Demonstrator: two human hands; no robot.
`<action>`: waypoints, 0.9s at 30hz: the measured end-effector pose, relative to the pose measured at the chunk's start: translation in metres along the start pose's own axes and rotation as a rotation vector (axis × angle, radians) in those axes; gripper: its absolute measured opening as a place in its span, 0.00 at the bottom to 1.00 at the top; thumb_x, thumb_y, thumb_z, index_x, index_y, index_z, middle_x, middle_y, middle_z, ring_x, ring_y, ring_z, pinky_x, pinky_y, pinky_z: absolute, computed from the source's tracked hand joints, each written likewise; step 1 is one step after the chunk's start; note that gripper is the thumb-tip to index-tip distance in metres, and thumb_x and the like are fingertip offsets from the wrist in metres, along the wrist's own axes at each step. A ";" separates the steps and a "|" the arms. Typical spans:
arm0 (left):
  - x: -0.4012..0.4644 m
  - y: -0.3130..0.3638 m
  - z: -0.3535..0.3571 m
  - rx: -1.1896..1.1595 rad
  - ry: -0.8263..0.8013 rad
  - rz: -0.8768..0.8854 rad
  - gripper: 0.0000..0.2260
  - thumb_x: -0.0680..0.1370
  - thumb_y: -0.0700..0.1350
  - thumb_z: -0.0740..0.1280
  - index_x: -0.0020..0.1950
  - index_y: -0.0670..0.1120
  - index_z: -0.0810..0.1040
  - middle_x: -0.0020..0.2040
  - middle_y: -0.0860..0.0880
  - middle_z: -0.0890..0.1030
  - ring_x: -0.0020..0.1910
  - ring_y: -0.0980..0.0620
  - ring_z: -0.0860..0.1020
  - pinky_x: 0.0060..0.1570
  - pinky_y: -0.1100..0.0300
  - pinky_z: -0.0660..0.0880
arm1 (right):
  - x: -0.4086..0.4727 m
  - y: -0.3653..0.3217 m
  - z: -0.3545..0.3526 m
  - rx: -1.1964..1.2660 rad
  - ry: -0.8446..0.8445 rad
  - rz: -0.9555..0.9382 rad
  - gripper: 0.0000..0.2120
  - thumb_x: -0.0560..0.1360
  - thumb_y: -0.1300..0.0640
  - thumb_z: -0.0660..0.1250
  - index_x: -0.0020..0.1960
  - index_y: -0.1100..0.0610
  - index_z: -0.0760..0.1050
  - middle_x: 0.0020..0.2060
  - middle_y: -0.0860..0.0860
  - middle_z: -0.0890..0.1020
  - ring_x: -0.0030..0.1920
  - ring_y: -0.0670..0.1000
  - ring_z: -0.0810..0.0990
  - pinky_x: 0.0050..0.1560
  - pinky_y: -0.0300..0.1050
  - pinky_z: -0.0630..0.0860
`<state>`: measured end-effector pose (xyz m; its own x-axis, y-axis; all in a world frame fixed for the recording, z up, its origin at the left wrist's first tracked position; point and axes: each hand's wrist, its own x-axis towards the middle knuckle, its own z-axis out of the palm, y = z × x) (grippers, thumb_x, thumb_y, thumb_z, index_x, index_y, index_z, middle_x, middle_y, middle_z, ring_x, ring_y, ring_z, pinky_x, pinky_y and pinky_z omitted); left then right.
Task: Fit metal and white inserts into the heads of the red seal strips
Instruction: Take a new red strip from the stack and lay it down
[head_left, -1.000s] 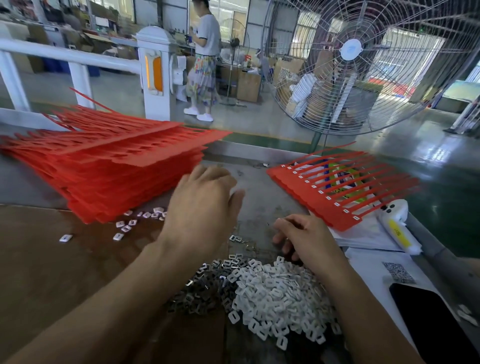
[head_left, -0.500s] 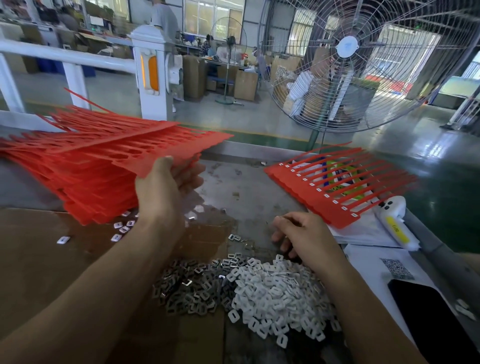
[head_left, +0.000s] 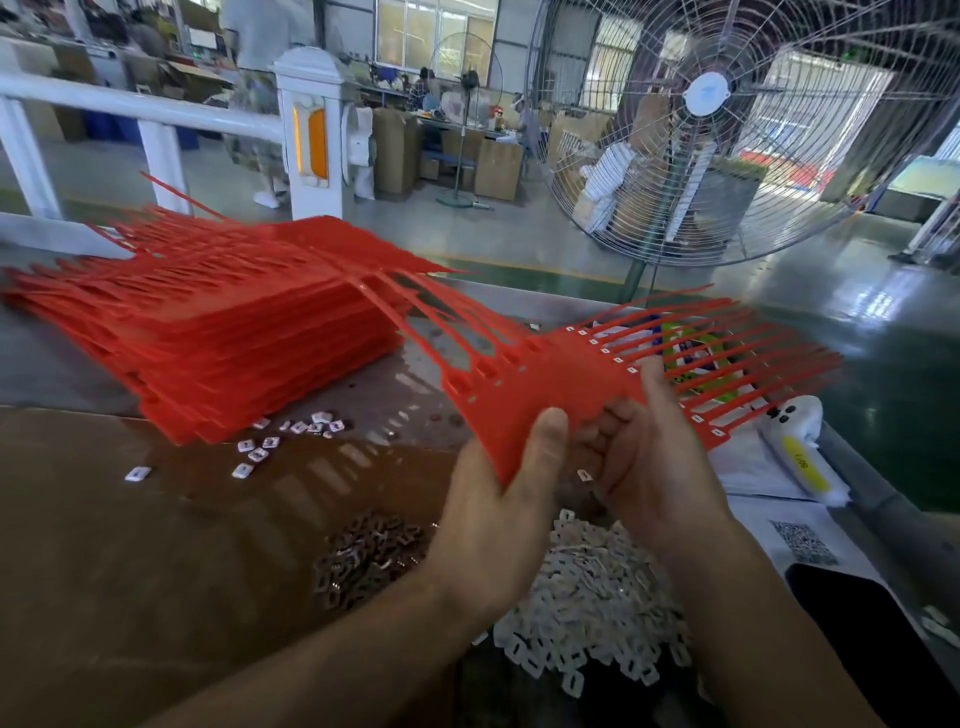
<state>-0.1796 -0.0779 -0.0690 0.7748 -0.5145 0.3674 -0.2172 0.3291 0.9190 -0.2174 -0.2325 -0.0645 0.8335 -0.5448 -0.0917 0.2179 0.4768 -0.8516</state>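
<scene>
On cardboard-covered bench (head_left: 156, 545), insert piles (head_left: 587, 597).

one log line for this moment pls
step: new sheet fetched | left hand + right hand: grip flat red plastic seal-strip sheet | white inserts pile: untouched

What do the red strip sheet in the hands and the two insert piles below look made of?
Red seal-strip sheet: likely moulded plastic, matte, thin and uniform. Dark grey insert pile: seemingly metal, with dull glints. White insert pile: probably plastic, matte, opaque.
</scene>
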 end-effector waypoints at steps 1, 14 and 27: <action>-0.002 -0.004 0.001 0.023 -0.022 -0.006 0.09 0.81 0.57 0.63 0.59 0.61 0.80 0.52 0.59 0.85 0.53 0.60 0.83 0.52 0.63 0.79 | -0.001 -0.001 0.000 0.018 0.005 -0.009 0.25 0.77 0.37 0.63 0.53 0.59 0.81 0.37 0.55 0.85 0.32 0.50 0.83 0.32 0.41 0.80; 0.007 0.017 -0.012 0.069 -1.164 -0.370 0.13 0.83 0.40 0.67 0.65 0.36 0.78 0.59 0.35 0.82 0.46 0.54 0.80 0.51 0.58 0.76 | 0.003 -0.008 -0.013 -0.078 0.354 -0.262 0.16 0.83 0.59 0.64 0.65 0.70 0.76 0.54 0.61 0.83 0.55 0.60 0.81 0.62 0.58 0.75; 0.069 0.018 -0.043 -1.014 0.041 -0.545 0.27 0.80 0.50 0.66 0.73 0.37 0.67 0.53 0.38 0.84 0.45 0.48 0.85 0.45 0.58 0.84 | 0.016 0.003 -0.023 -0.238 0.482 -0.295 0.16 0.83 0.56 0.66 0.38 0.52 0.84 0.43 0.54 0.87 0.47 0.57 0.84 0.60 0.64 0.80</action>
<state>-0.1050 -0.0734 -0.0330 0.6420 -0.7639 -0.0652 0.7153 0.5662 0.4095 -0.2151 -0.2556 -0.0804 0.4195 -0.9077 -0.0101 0.2390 0.1212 -0.9634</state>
